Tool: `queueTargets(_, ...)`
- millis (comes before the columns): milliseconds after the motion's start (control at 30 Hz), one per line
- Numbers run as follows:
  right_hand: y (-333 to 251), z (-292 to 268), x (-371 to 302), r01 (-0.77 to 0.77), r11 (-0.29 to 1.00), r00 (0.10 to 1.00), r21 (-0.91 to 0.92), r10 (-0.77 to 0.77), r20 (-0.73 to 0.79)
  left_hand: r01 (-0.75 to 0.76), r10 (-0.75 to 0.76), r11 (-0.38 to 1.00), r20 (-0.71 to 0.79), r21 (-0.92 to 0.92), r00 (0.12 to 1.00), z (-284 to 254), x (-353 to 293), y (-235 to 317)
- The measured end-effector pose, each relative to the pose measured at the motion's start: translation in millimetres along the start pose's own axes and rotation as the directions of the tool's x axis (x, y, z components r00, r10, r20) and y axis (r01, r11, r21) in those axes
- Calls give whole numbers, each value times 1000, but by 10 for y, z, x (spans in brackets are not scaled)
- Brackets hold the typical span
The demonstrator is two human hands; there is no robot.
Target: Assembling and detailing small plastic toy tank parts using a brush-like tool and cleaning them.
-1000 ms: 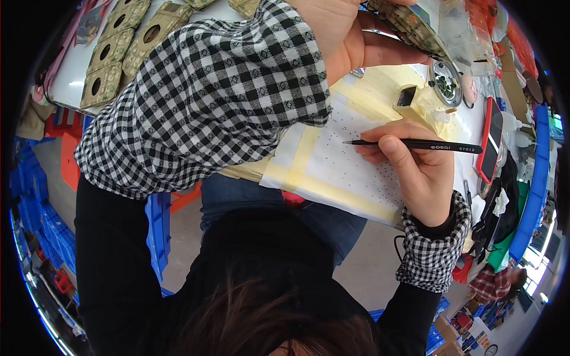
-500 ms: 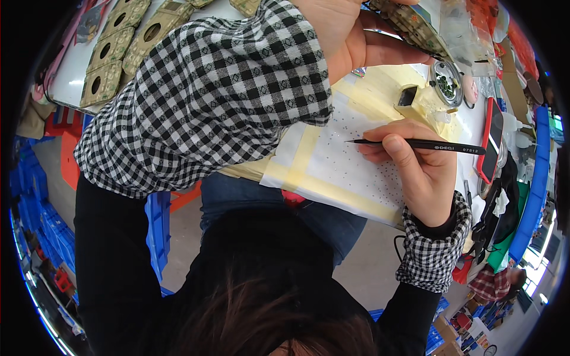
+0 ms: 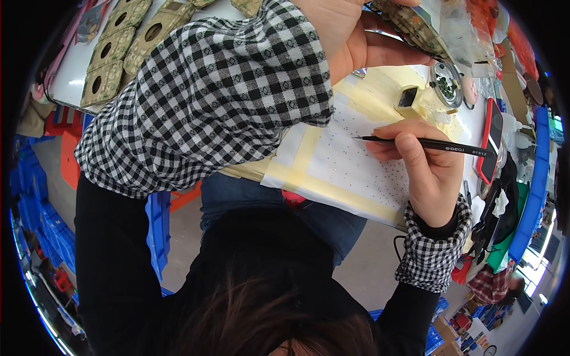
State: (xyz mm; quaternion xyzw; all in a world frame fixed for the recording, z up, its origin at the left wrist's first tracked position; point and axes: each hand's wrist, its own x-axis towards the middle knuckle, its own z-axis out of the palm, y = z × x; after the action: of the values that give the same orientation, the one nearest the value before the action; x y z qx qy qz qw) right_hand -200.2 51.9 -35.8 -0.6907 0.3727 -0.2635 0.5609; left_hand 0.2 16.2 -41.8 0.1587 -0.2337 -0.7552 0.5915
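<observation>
Black-and-white checked oversleeves (image 3: pixel 205 107) partly cover the black sleeves (image 3: pixel 113 249)

The top edge cuts off the left hand (image 3: pixel 347 38) and camouflage piece (image 3: pixel 417 28); specks on white paper (image 3: pixel 317 165) are indistinctly small.

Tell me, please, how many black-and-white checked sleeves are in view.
2: the left sleeve beside the left hand and the right sleeve below the right hand, which holds a slim black tool. Others may be hidden.
</observation>
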Motion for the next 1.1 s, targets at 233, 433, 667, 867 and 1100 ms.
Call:
queueTargets(233,-171,-222,-86,330,944,935,12,-325,-145,63,-51,994,-121,95,991,97,-44,-50)
queueTargets(433,-282,-299,-49,521,845,786,-121,-530,-318,153,-146,963,-46,223,988,142,-98,-100)
queueTargets(667,-280,-309,-32,441,876,826,-197,-482,-291,214,-212,924,-41,316,976,305,-211,-144)
queueTargets(867,-286,-288,-38,382,915,868,-132,-404,-288,225,-217,926,-61,302,974,286,-220,-157)
queueTargets(1100,-264,-297,-35,401,908,865,-122,-419,-277,235,-229,921,-54,312,972,264,-211,-170)
